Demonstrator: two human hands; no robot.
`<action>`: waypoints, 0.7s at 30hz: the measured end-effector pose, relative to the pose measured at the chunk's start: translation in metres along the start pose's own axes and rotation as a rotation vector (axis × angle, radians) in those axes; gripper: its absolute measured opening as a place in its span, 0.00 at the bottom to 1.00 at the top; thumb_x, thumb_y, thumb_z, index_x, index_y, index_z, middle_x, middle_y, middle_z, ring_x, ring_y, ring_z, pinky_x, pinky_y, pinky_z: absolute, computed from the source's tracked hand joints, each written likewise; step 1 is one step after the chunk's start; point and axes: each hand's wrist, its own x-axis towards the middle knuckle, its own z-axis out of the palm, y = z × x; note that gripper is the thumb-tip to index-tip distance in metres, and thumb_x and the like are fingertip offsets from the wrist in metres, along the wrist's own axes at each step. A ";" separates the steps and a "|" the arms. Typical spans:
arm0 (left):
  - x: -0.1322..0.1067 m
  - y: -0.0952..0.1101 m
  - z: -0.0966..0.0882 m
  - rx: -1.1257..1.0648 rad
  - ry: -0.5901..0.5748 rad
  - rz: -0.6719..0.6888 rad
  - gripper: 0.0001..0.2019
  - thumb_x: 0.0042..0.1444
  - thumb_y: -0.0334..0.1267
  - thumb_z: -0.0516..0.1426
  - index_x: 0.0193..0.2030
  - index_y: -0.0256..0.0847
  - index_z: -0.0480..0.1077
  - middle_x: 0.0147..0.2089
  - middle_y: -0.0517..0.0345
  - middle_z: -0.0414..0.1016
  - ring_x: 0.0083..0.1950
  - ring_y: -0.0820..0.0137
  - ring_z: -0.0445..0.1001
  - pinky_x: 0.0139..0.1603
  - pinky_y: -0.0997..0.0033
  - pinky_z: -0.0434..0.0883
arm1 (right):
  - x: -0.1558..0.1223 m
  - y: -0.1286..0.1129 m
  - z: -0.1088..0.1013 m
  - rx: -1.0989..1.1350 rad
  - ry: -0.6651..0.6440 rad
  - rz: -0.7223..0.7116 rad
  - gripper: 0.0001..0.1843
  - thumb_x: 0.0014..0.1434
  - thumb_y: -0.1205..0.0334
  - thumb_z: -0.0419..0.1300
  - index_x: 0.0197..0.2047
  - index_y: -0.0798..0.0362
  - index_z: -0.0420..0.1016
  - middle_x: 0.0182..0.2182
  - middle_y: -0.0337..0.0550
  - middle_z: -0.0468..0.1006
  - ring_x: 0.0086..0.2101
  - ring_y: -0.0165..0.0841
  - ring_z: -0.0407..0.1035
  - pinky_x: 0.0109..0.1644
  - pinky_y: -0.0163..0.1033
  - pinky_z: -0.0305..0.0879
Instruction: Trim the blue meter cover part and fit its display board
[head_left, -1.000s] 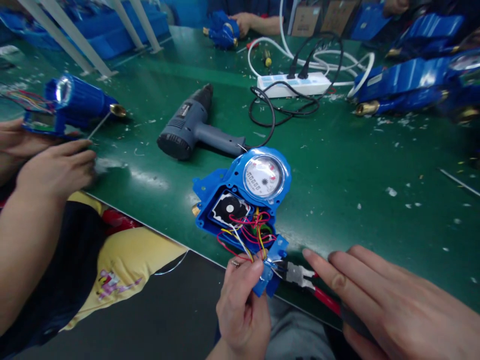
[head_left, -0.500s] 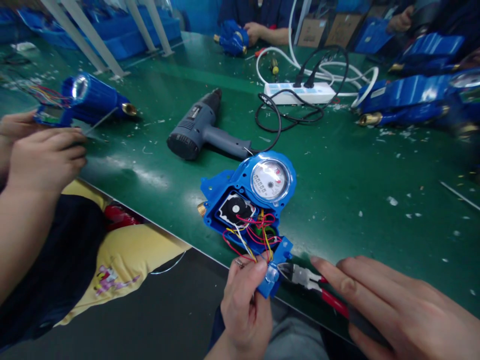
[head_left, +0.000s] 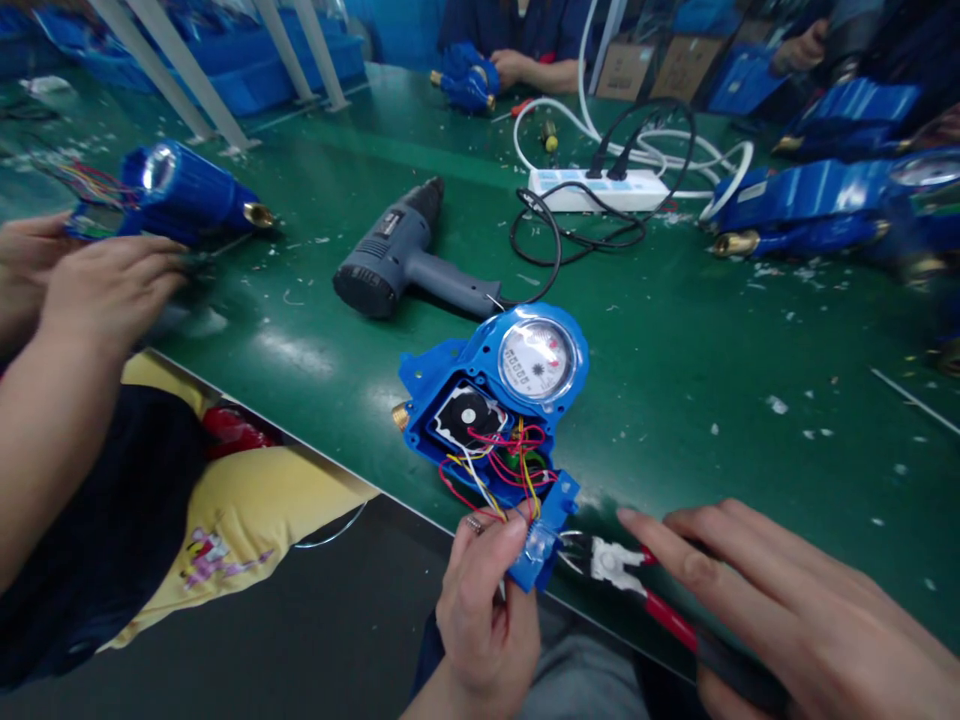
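A blue water meter (head_left: pixel 450 360) lies near the table edge, its round dial facing up and its lower housing uncovered, with red, yellow and white wires showing. My left hand (head_left: pixel 487 610) is closed on a small blue plastic cover (head_left: pixel 551 520) at the meter's lower right, and wires run to its fingertips. My right hand (head_left: pixel 795 600) is wrapped around the handles of red-and-black cutting pliers (head_left: pixel 615 565). The jaws of the pliers are parted and lie right beside the cover's edge; whether they touch it I cannot tell.
A grey heat gun (head_left: pixel 397 250) lies beyond the meter. Behind it is a white power strip (head_left: pixel 600 190) with looped cables. More blue meters (head_left: pixel 810 205) lie at right. At left, a co-worker's hands (head_left: pixel 105 290) handle another meter (head_left: pixel 184 195). Another person's hand (head_left: pixel 517 68) is across the table.
The pliers' jaws have opened wider and drawn slightly away from the cover. My left hand still holds the cover. The co-worker's hand at left has moved up a little.
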 end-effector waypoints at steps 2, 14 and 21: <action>-0.001 0.000 0.000 0.028 0.019 -0.009 0.35 0.47 0.11 0.55 0.61 0.40 0.64 0.53 0.55 0.77 0.50 0.69 0.78 0.55 0.65 0.75 | 0.001 -0.003 0.002 -0.004 0.004 0.012 0.29 0.54 0.67 0.48 0.60 0.51 0.65 0.46 0.45 0.73 0.42 0.41 0.69 0.38 0.42 0.70; 0.002 0.002 -0.001 0.080 -0.003 -0.007 0.30 0.49 0.12 0.56 0.58 0.38 0.67 0.48 0.55 0.79 0.50 0.69 0.78 0.54 0.68 0.75 | 0.012 -0.001 -0.004 -0.125 0.001 -0.124 0.27 0.51 0.72 0.47 0.55 0.57 0.67 0.41 0.45 0.76 0.37 0.41 0.70 0.27 0.41 0.68; 0.002 0.002 -0.002 0.073 -0.002 -0.017 0.31 0.48 0.12 0.56 0.58 0.40 0.66 0.47 0.58 0.79 0.49 0.71 0.78 0.55 0.68 0.74 | 0.019 0.000 -0.008 -0.049 -0.022 -0.144 0.23 0.55 0.73 0.46 0.53 0.55 0.66 0.37 0.42 0.77 0.33 0.36 0.71 0.25 0.39 0.67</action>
